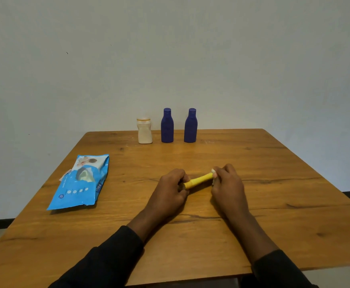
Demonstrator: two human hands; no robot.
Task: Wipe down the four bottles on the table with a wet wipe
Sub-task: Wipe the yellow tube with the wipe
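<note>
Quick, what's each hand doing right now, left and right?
Left hand: gripping one end of the slim yellow plastic bottle.
Right hand: gripping a white wet wipe against the bottle's other end.

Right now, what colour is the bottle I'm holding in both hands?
Yellow. The head view shows the held bottle best, between left hand and right hand.

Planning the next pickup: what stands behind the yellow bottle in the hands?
Three bottles stand upright near the far edge of the table: cream bottle, left blue bottle, right blue bottle. The left hand and right hand cover both ends of the yellow bottle.
</note>
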